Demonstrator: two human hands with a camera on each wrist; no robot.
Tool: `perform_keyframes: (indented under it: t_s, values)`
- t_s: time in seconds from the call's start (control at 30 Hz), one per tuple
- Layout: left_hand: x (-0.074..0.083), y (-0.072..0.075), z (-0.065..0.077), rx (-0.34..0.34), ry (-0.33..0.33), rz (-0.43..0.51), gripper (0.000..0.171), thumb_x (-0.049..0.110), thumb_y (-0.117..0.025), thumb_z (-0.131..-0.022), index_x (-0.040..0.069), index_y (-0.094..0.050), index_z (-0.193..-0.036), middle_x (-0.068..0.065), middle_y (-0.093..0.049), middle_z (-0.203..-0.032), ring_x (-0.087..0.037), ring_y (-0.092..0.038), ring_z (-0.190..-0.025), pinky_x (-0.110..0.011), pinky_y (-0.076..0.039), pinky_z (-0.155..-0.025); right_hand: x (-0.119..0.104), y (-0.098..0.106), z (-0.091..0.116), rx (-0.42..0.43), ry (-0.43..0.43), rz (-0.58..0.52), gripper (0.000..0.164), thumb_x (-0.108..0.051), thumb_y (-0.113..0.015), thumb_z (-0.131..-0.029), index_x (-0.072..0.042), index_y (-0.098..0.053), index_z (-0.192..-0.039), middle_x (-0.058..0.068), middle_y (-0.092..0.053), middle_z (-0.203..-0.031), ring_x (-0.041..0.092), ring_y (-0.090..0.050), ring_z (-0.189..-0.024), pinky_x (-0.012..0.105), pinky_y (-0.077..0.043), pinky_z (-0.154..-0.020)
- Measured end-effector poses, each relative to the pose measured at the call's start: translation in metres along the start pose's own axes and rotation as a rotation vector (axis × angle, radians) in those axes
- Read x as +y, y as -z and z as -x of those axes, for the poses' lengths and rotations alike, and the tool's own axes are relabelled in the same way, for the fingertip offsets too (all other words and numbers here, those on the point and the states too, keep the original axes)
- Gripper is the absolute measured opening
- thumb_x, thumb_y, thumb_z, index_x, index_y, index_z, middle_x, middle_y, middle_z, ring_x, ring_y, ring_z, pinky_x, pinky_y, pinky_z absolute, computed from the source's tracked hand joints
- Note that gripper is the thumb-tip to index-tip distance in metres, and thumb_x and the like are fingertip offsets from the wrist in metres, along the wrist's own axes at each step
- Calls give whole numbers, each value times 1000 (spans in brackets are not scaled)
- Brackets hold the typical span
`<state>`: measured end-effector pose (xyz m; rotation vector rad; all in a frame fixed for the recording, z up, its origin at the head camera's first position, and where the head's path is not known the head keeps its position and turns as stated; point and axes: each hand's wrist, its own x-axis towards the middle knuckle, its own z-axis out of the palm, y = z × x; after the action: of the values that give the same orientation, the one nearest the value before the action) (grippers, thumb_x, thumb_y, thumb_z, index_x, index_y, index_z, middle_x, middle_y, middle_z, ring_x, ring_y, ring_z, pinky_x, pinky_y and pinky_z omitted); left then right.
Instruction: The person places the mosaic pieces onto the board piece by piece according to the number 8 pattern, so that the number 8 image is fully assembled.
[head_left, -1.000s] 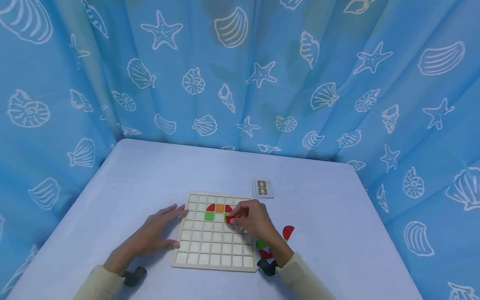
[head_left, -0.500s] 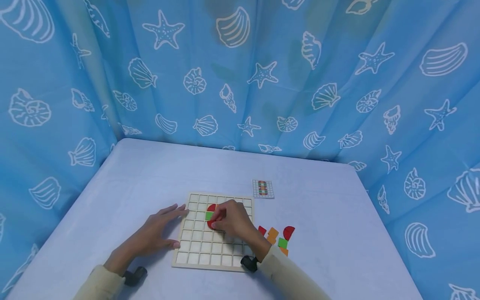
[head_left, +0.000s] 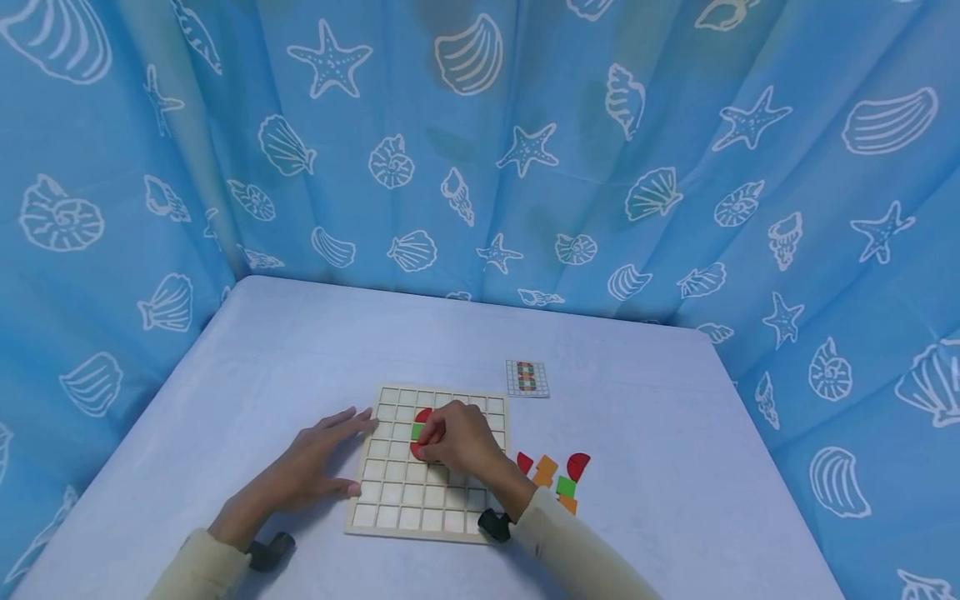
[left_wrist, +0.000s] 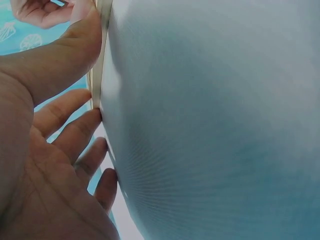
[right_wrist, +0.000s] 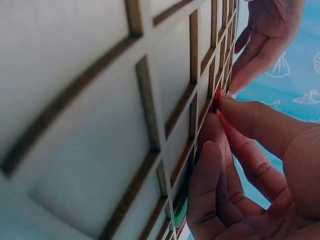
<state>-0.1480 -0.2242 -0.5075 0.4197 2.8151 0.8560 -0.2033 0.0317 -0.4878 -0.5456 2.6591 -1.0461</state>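
Observation:
A wooden grid board (head_left: 420,536) lies on the white-covered table. My right hand (head_left: 465,437) is over it, thumb and fingers pinching a red quarter-round tile (head_left: 416,451) down at a cell. Directly above that cell are a green square tile (head_left: 416,431) and another red quarter-round tile (head_left: 423,415); my right hand hides the tiles farther right. In the right wrist view, the pinched red tile (right_wrist: 216,101) stands tilted at the grid. My left hand (head_left: 311,462) rests spread along the board's left edge, thumb and fingertips touching the rim (left_wrist: 97,80).
A small printed pattern card (head_left: 527,378) lies beyond the board's far right corner. Right of the board are loose tiles: red ones (head_left: 577,466), orange ones (head_left: 547,466) and a green one (head_left: 566,487). Blue shell-print curtain (head_left: 480,167) surrounds the table's back and sides.
My right hand has moved left across the board with the red tile, to the cell below the left green square. Loose tiles at the right are uncovered. The left hand stays put.

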Motion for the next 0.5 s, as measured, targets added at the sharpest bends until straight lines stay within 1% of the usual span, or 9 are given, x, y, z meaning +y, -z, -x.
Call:
perform_keyframes:
  t_s: [0.1,0.23,0.33,0.43,0.5]
  values:
    - [0,0,0,-2,6,-1,97,36,-95,-77,22,-48,-160,-8,-42,-171,-46,-30,-160,-75,-33,-121,2,2,2,0,10,-16,12,-9,-91,-83,-16,-81,-82,-8,-71,-73,5,-63,-70,23,-53,-66]
    - [1,0,1,-1,4,0,97,35,-95,-76,22,-48,-160,-8,-42,-171,-46,-30,-160,-75,-33,-121,8,9,9,2,6,-95,13,-8,-90,-83,-15,-80,-87,-7,-72,-79,6,-65,-74,24,-55,-68]
    - [2,0,1,1,3,-4,98,35,-95,-76,22,-48,-160,-8,-42,-171,-46,-30,-160,-74,-33,-121,16,19,15,15,-7,-152,12,-9,-89,-86,-14,-80,-93,-6,-73,-83,9,-67,-77,24,-57,-69]
    - [2,0,1,0,8,-8,98,34,-96,-76,22,-48,-160,-7,-42,-171,-45,-30,-160,-73,-33,-122,26,31,22,44,-19,-169,12,-12,-88,-88,-14,-80,-98,-5,-73,-87,12,-67,-78,23,-58,-70]
    - [3,1,1,-1,13,-6,98,34,-96,-75,22,-48,-160,-7,-42,-171,-45,-30,-160,-73,-33,-122,33,39,27,67,-49,-173,13,-13,-87,-89,-16,-81,-101,-5,-73,-90,13,-67,-80,23,-58,-72]
